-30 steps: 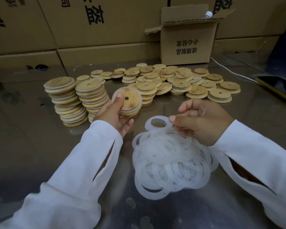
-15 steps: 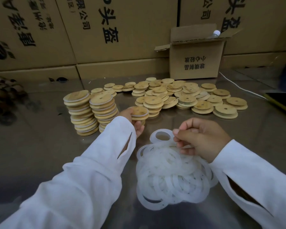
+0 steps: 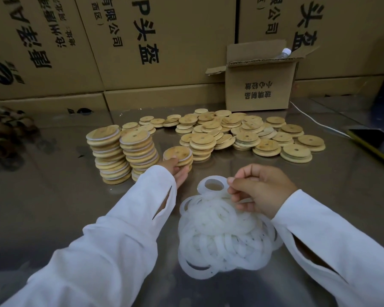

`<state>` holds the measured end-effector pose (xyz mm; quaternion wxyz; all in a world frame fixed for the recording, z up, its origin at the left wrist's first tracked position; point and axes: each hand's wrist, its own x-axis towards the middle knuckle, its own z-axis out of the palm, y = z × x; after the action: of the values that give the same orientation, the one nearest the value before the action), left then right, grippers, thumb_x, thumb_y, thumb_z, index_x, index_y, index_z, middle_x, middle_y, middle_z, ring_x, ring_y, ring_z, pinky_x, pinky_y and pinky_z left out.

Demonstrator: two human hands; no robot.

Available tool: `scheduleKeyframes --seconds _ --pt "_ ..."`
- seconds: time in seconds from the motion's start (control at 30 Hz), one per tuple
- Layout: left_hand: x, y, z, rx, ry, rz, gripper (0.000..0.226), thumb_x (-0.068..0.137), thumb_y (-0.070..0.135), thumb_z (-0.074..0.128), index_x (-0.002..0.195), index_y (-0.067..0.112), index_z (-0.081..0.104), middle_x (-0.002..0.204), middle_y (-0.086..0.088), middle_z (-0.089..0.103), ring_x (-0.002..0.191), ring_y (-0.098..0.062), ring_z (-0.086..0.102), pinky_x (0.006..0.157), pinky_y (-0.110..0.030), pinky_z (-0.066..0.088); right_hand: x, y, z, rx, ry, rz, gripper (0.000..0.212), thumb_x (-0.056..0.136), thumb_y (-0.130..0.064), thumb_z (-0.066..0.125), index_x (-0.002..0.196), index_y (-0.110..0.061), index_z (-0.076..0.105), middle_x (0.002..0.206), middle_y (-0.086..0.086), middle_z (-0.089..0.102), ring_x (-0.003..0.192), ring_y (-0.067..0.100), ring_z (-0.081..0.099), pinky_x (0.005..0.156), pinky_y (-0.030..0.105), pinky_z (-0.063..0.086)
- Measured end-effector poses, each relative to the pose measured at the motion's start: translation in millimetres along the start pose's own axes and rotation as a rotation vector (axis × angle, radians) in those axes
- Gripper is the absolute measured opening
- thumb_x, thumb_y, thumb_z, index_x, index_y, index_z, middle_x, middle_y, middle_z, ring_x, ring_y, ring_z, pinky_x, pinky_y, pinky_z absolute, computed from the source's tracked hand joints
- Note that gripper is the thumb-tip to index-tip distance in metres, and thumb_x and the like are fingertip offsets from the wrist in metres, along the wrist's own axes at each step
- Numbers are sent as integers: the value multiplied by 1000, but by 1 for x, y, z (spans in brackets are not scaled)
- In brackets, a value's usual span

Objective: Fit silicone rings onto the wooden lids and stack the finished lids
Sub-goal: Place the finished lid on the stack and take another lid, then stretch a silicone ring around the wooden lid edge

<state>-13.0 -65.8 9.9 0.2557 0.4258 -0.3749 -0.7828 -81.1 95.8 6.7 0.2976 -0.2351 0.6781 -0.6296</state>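
Observation:
My left hand (image 3: 178, 170) grips a round wooden lid (image 3: 178, 154) with a white ring on its edge, held flat just right of two tall stacks of ringed lids (image 3: 122, 152). My right hand (image 3: 258, 189) pinches a white silicone ring (image 3: 213, 185) at the top of a loose heap of silicone rings (image 3: 224, 235) on the shiny metal table (image 3: 53, 207). Many bare wooden lids (image 3: 248, 134) lie in low piles behind the hands.
An open cardboard box (image 3: 261, 85) with a bottle top showing stands behind the lids, against a wall of large cartons (image 3: 142, 47). A white cable (image 3: 315, 121) and a dark flat device (image 3: 372, 142) lie at right. Brown crumpled material (image 3: 5, 129) sits at far left.
My left hand has turned the ringed lid from tilted upright to flat and lowered it beside the stacks. The right hand stays on the ring heap. The camera has tilted upward.

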Motion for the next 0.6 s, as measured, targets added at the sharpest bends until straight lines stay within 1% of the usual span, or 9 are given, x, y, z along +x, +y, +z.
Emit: scheduleKeyframes --seconds 0.03,0.07,0.13,0.27,0.37,0.4,0.47,0.53,0.6 --pt "2 -3 -1 32 6 -2 19 92 16 54 95 -2 52 105 -7 58 92 -17 63 79 -25 51 0 0 0 -3 0 -1 16 80 -6 66 69 -10 56 53 2 64 45 10 55 43 22 49" --pt "4 -4 -3 56 18 2 20 92 19 55 87 0 51 96 -3 58 81 -16 63 75 -25 51 0 1 0 -7 1 -2 16 80 -6 66 69 -10 56 54 3 64 45 10 55 43 22 49" --pt "8 -5 -4 80 45 11 21 92 22 54 77 9 49 84 -1 57 68 -14 61 62 -26 51 2 1 0 -16 6 -6 16 80 -6 66 68 -10 56 54 2 64 46 10 56 45 22 50" --pt "9 -3 -4 75 73 16 26 92 30 53 74 13 48 75 1 54 59 -10 59 44 -23 50 4 3 -1 -33 9 4 16 80 -7 66 68 -11 56 53 2 64 47 11 56 46 23 50" --pt "2 -15 -2 92 86 154 25 90 28 56 74 11 48 65 -1 52 40 -7 57 36 -17 46 5 3 -4 -37 13 15 15 80 -6 66 70 -10 56 55 2 65 50 12 57 46 23 49" --pt "-2 -21 -2 114 52 225 21 90 23 58 75 11 50 61 -2 52 36 -6 56 35 -17 45 5 3 -5 -39 22 16 14 80 -6 65 70 -10 56 55 3 65 51 13 57 47 24 49" --pt "-12 -32 -5 195 -80 330 13 89 16 58 77 11 54 51 0 55 35 -8 55 36 -17 44 8 2 -6 -45 52 -5 15 81 -5 64 70 -9 55 55 3 64 52 16 57 51 27 48" --pt "-20 -38 -9 310 -207 398 17 90 14 56 73 10 55 44 5 56 36 -8 54 36 -16 42 14 1 -2 -91 79 -61 15 82 -3 63 70 -9 54 53 3 63 52 17 56 56 29 48" --pt "-22 -41 -10 376 -262 446 20 90 13 55 71 10 55 42 6 55 34 -7 51 37 -15 40 28 -6 5 -162 92 -119 15 81 -3 63 71 -10 54 55 2 64 50 14 58 58 26 50"
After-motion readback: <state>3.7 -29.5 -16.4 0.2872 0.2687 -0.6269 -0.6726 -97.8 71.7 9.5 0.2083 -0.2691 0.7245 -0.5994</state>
